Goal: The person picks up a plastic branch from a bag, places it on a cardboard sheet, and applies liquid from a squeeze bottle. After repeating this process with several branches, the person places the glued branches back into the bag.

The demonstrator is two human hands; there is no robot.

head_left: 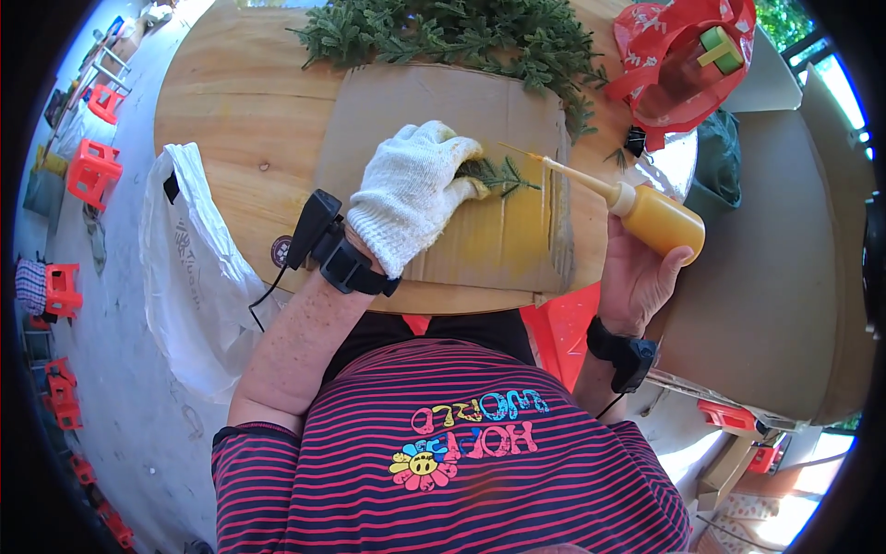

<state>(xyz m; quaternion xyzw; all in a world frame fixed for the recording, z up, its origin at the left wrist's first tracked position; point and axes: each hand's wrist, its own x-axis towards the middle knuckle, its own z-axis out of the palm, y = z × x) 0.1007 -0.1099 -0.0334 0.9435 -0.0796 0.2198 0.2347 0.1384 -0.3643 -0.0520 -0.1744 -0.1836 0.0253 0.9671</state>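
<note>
My left hand (417,185), in a white knitted glove with yellowed fingertips, pinches a small green artificial pine sprig (506,175). The sprig's needles point right, and its other end is hidden in the glove. Bare, my right hand (639,282) holds a squeeze bottle (663,222) of amber-yellow liquid, tilted on its side. The bottle's long thin nozzle (554,166) points left, its tip a little above the sprig. Beneath both lies a flat cardboard sheet (434,102) with yellow stains.
A heap of green pine sprigs (443,32) covers the table's far side. On the right are a red plastic bag (669,83), a black binder clip (635,140) and a large cardboard box (757,249). A white bag (198,277) hangs at the round wooden table's (217,102) left edge. Red stools (92,174) stand beyond.
</note>
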